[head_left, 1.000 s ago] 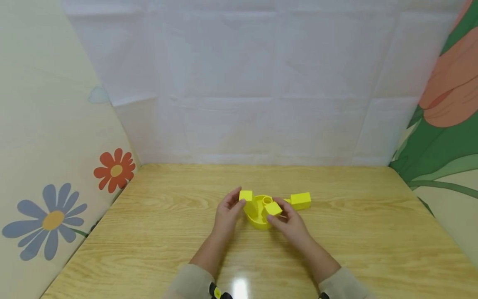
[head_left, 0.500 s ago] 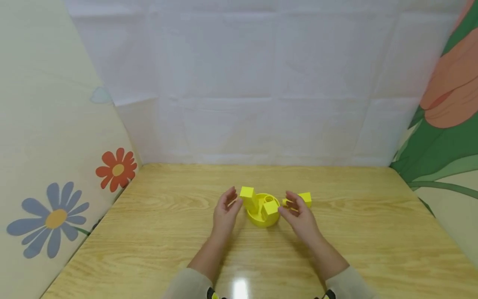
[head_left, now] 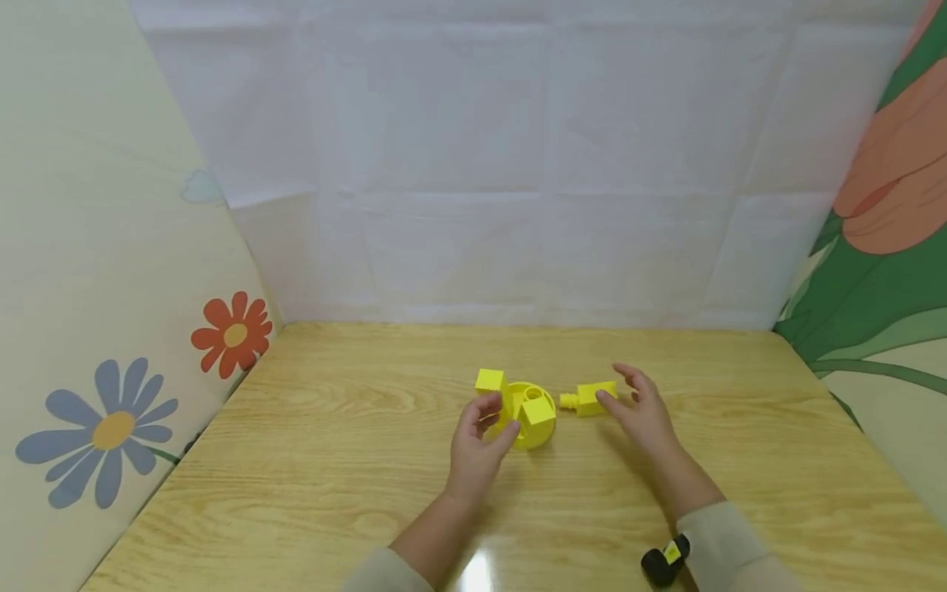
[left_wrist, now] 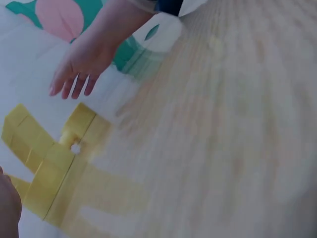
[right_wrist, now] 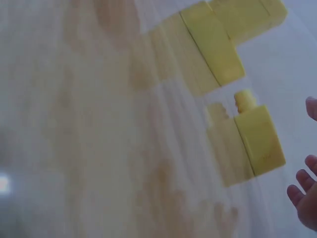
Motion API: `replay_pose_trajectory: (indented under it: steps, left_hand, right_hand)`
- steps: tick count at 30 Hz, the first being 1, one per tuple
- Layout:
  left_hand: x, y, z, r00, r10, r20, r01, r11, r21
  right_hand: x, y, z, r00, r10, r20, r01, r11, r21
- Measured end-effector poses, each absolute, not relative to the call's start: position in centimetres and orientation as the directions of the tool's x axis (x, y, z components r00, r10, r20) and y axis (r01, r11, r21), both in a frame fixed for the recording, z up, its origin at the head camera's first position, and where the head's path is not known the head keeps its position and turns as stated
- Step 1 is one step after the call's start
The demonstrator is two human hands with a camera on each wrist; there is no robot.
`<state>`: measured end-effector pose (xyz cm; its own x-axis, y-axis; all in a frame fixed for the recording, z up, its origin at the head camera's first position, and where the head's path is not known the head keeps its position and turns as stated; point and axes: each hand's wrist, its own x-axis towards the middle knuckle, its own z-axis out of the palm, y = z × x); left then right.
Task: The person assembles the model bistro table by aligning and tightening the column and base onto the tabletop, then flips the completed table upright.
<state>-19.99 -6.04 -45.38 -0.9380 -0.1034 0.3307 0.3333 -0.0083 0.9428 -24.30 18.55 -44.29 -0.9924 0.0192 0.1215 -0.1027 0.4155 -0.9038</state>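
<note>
A round yellow dish stands on the wooden table. Two square-topped yellow pegs rise from it: a taller one at the back left and another leaning at the front right. Behind the front peg, a round socket is partly visible. My left hand is at the dish's near left, fingers loosely bent, its thumb tip beside the front peg. A third yellow peg, with a ridged round neck, lies right of the dish. My right hand is spread at that peg's right end, the thumb overlapping it in the head view.
The pale wooden table runs back to a white hanging cloth. Flower-printed panels border the left side, and another with large leaves borders the right. A black wrist device sits at the right sleeve.
My right hand has let go of the front peg and moved right to the lying peg. My left hand has released the back peg and come nearer, toward the front peg.
</note>
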Motion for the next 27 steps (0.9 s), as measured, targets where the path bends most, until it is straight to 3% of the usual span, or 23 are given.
replay_pose_trajectory:
  steps: [5,13,27]
  left_hand:
    - [-20.1,-4.5,-46.1,-0.966,-0.041,0.255,0.254,0.038,0.967]
    - [-20.6,-4.2,-46.2,-0.979,-0.048,0.201,0.196,0.094,0.976]
    - [-22.0,-8.4,-45.8,-0.949,0.227,0.219,0.245,0.095,0.965]
  right_hand:
    - [-25.0,19.5,-45.1,-0.997,-0.007,0.075,-0.069,0.471,-0.879]
    - [-25.7,19.5,-46.1,-0.999,-0.035,0.026,-0.04,0.51,-0.859]
    - [-25.7,19.5,-46.6,-0.998,-0.029,0.051,-0.058,0.522,-0.851]
